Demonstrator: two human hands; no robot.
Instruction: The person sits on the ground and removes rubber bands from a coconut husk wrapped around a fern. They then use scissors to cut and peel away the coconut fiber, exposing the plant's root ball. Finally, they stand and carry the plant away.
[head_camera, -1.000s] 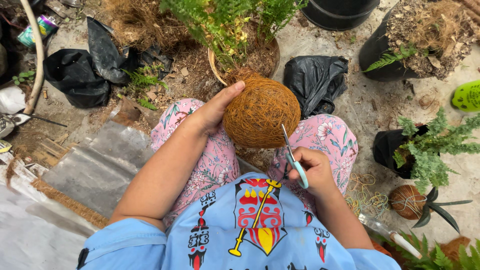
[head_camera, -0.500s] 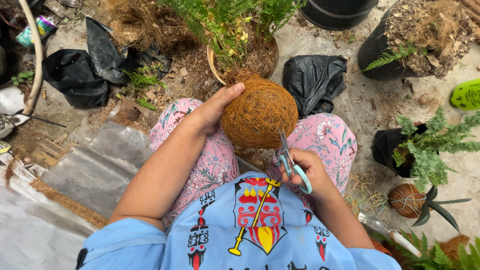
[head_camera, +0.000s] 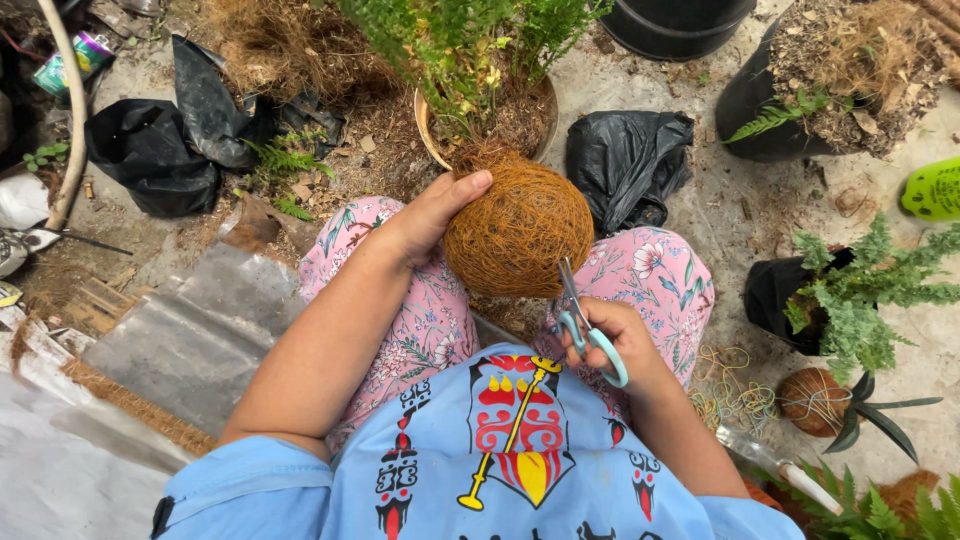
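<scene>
A: Where is the fibre ball (head_camera: 518, 232), and how is it held?

B: It rests on the person's lap, over the knees of the pink floral trousers (head_camera: 430, 320). The left hand (head_camera: 430, 215) lies cupped against its left side, fingers pressed to the fibre and thumb on top, which looks meant to keep the round thing from rolling.

A: And the right hand (head_camera: 605, 335)?

B: Curled through the teal handles of the scissors (head_camera: 585, 320), gripping them. The blades point up at the ball's lower right edge, touching or nearly touching; I cannot tell whether they are parted.

A: What is the ball made of?

B: Coarse, wiry brown fibre wound tight into a sphere, like coconut husk. A smaller ball (head_camera: 812, 400) of the same kind, with dark stiff leaves, sits on the ground to the right.

A: Anything else close by?

B: A potted fern (head_camera: 480, 70) just beyond the ball, crumpled black plastic bags (head_camera: 625, 160), and loose rubber bands (head_camera: 725, 385) on the sandy ground.
</scene>
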